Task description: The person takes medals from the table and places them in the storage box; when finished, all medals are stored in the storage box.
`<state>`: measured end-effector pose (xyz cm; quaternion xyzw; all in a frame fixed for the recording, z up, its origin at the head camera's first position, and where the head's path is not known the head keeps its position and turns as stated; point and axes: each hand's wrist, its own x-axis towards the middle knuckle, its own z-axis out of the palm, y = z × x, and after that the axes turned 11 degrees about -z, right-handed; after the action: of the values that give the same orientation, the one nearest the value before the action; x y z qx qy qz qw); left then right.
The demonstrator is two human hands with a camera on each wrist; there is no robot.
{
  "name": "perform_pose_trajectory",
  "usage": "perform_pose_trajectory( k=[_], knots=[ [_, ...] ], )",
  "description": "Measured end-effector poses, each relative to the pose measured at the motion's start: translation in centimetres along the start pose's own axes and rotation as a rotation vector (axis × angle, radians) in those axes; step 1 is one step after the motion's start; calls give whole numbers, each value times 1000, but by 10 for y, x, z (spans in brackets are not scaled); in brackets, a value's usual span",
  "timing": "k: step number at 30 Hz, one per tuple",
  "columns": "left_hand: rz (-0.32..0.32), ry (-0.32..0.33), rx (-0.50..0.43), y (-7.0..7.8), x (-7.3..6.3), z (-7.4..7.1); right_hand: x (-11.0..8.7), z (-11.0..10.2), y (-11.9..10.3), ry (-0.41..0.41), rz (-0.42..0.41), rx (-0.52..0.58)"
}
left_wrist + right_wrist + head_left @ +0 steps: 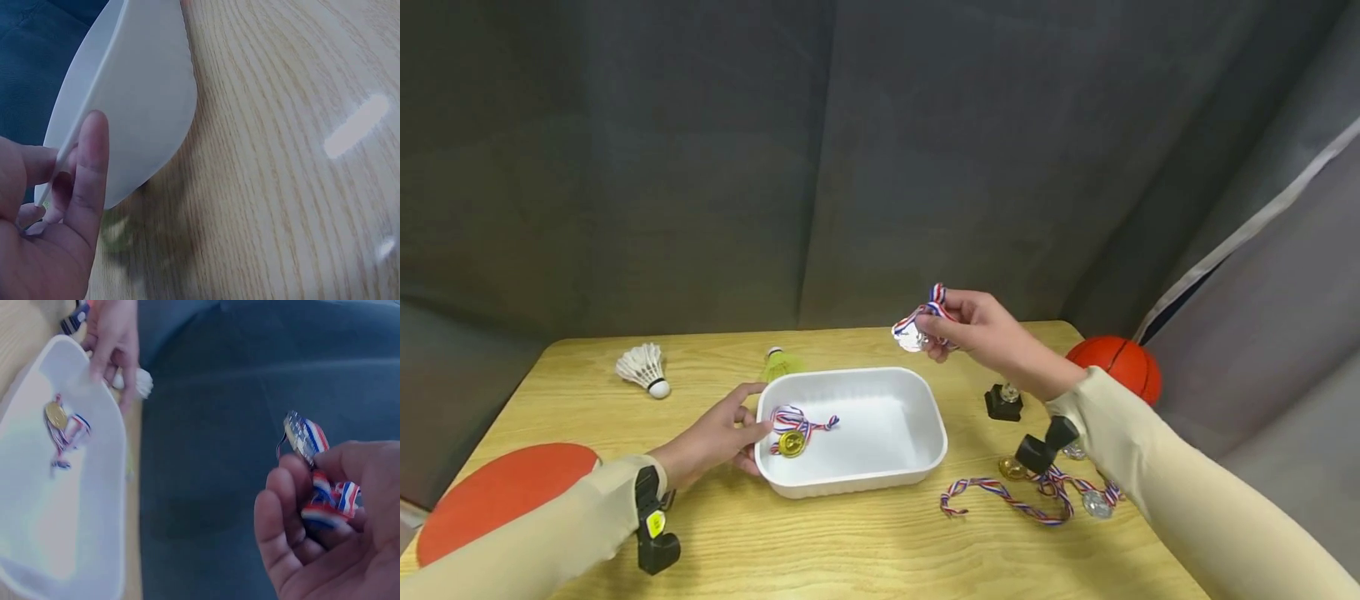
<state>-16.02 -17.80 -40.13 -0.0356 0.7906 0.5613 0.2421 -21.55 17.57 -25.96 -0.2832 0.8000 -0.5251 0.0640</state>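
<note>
A white plastic tub (pixel 857 482) stands on the table, its left rim pinched by my left hand (pixel 718 435). In the left wrist view, the fingers and thumb of that hand lie on both sides of the tub's wall (pixel 147 100). Inside the tub, at its left end, lies a gold medal (pixel 792 443) with a red, white and blue ribbon. My right hand (pixel 988 333) is raised above the table, to the right of and beyond the tub. It holds a silver medal (pixel 909 337) between thumb and fingers, with the striped ribbon (pixel 325 503) bunched against its fingers.
At right lie another gold medal (pixel 1013 468), a silver medal (pixel 1097 503) and tangled ribbons (pixel 1030 508). Near them are a small black-based trophy (pixel 1003 403) and an orange ball (pixel 1116 367). A white shuttlecock (pixel 643 368), a yellow shuttlecock (pixel 781 364) and a red paddle (pixel 505 500) are left.
</note>
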Motion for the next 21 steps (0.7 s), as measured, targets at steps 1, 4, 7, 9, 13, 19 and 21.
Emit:
perform_pose_trajectory(
  k=[1, 4, 7, 9, 13, 19, 21],
  knots=[
    [0, 2, 1, 0, 0, 0, 5, 7, 2, -4, 11, 8],
    [1, 3, 3, 1, 0, 0, 18, 28, 12, -21, 50, 23],
    [-2, 8, 10, 0, 1, -1, 30, 52, 27, -48, 93, 13],
    [-4, 12, 9, 0, 1, -1, 36, 68, 39, -78, 127, -5],
    [1, 4, 0, -1, 0, 1, 40, 93, 59, -161, 194, -40],
    [19, 4, -17, 3, -3, 1, 46, 121, 74, -226, 257, -27],
    [16, 1, -20, 4, -4, 1, 49, 129, 78, -239, 278, -30]
  ],
)
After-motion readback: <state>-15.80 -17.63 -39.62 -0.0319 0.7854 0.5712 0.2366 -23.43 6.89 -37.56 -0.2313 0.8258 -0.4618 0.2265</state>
